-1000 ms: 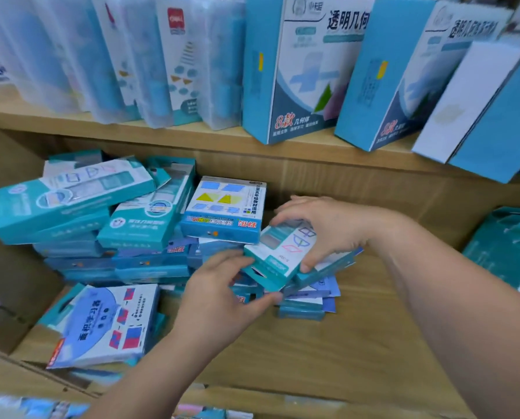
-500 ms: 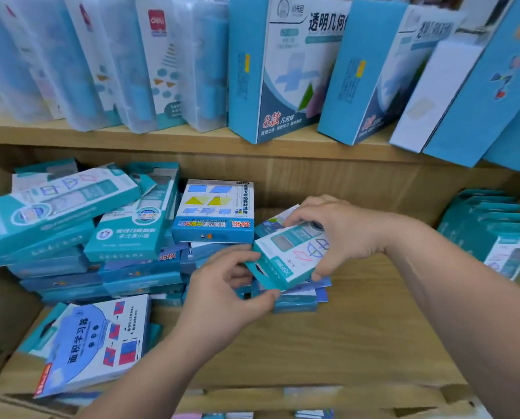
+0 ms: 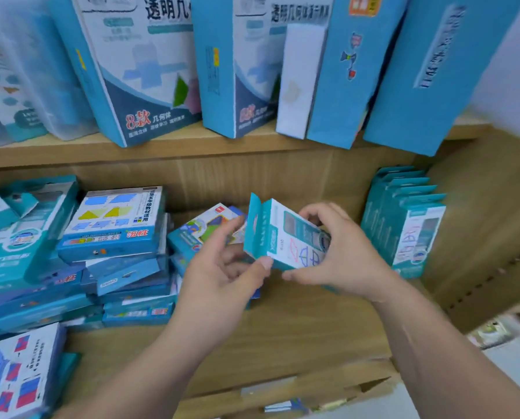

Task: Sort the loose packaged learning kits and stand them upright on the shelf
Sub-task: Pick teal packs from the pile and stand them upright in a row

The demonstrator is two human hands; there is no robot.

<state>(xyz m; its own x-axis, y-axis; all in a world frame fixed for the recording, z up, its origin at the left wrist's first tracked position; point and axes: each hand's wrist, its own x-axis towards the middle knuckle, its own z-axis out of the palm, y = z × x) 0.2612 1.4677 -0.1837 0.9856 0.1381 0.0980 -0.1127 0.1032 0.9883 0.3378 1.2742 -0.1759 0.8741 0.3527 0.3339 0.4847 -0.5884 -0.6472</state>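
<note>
Over the wooden shelf (image 3: 298,337), between loose pile (image 3: 116,237) and upright row (image 3: 403,222), a teal kit (image 3: 286,237) was held near-upright, right hand (image 3: 343,261) gripping its end, left hand (image 3: 222,276) pinching its lower corner; transfer judged under way, next requiring standing it against that row.

Loose kit pile (image 3: 80,258) left, upright kits (image 3: 403,219) right

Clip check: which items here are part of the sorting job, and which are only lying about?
In the job: teal kit held by left hand and right hand; upright row of matching kits; loose pile of flat kits; lower shelf.
Just lying about: large blue boxes and clear cases on the upper shelf.
</note>
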